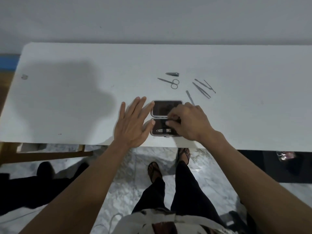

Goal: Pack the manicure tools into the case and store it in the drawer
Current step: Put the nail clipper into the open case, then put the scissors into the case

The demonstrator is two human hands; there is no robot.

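No brand, label or writing can be read on anything here. The case (167,118) lies open near the front edge of a white table (67,107), its two dark halves one behind the other, pale rim around each. A clipper (163,130) sits in the near half, silver against the dark lining.

The left hand (133,120) lies flat on the table just left of the case, fingers spread apart, thumb and forefinger tips touching the case's left edge. The right hand (189,122) is curled over the right side of the case, fingertips pinched together at the hinge line; whether they grip a tool I cannot tell.

Behind the case, loose on the table: a second clipper (172,74), scissors (173,83) just in front of it with a thin pick (163,80) touching them, tweezers (201,90) and crossed thin tools (206,85) to the right, and a file (190,97) whose near end is hidden by the right hand.

The tabletop is plain and faintly marked, with a broad shadow on its left part. A pale wall stands behind. The floor (128,174) is grey-white marble, and the person stands in dark trousers and sandals.
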